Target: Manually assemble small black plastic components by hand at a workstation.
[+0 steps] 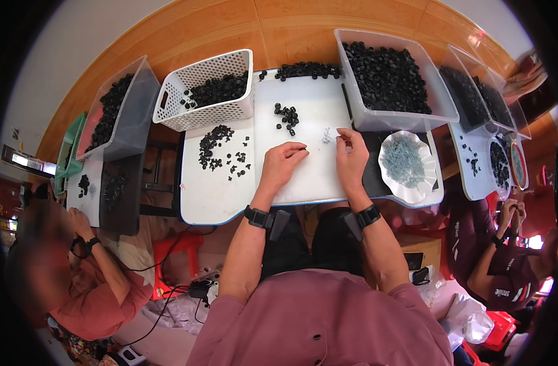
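Observation:
My left hand (280,163) is over the white board (315,177), thumb and fingertips pinched together on a small black part that barely shows. Facing it, my right hand (352,160) has its thumb and forefinger close together; anything between them is too small to make out. Beside those fingertips lies a little heap of thin grey metal pieces (326,135), like pins or screws. Farther off on the board sits a loose cluster of black parts (286,117). More small black parts (213,146) are spread over the table's left side.
A white perforated basket (205,113) and a clear bin (401,120), both with black parts, stand at the back. Right of my right hand, a scalloped white dish (416,194) holds many grey pieces. People with similar parts sit at left and right. A red stool (187,244) stands at left.

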Motion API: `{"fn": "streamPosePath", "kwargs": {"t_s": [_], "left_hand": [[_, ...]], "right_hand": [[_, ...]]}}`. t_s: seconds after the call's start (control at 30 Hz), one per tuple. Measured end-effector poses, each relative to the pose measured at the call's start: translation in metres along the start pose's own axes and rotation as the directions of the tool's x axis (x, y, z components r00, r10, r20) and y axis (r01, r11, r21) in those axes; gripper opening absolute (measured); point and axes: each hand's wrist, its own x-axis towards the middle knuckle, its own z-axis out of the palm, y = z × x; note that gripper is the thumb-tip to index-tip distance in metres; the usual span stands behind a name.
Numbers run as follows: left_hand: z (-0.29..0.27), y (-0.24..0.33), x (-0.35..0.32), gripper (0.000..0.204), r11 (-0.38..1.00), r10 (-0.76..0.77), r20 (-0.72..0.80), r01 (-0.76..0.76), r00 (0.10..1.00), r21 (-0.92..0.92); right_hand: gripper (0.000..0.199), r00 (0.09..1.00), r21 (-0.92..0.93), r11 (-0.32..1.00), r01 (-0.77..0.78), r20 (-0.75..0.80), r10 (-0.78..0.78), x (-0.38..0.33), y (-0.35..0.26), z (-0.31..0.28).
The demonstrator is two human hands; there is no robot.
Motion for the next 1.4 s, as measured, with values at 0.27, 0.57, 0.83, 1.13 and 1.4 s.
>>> {"fn": "streamPosePath", "kwargs": {"t_s": [0.27,0.57,0.83,1.13,1.4], "left_hand": [[-0.003,-0.012,0.002,0.026,0.998,0.005,-0.035,-0.007,0.999,-0.059],[0.002,-0.008,-0.003,0.025,0.979,0.04,-0.148,-0.068,0.988,-0.191],[0.003,-0.011,-0.006,0.024,0.986,0.09,-0.212,-0.117,0.973,-0.115],[0.004,-0.015,-0.006,0.025,0.989,0.096,-0.212,-0.117,0.972,-0.087],[0.006,-0.012,-0.007,0.024,0.987,0.099,-0.213,-0.124,0.972,-0.106]], "right_hand": [[0.016,0.991,-0.069,0.997,-0.031,0.127,0.039,-0.001,0.001,0.007],[0.016,0.995,-0.166,0.986,0.003,0.102,0.015,-0.006,0.01,0.01],[0.015,0.978,-0.264,0.962,0.069,0.21,-0.012,-0.003,0.01,0.009],[0.013,0.958,-0.195,0.963,0.185,0.257,-0.132,-0.002,0.002,0.009],[0.009,0.964,-0.184,0.968,0.169,0.236,-0.123,-0.001,0.006,0.009]]}}
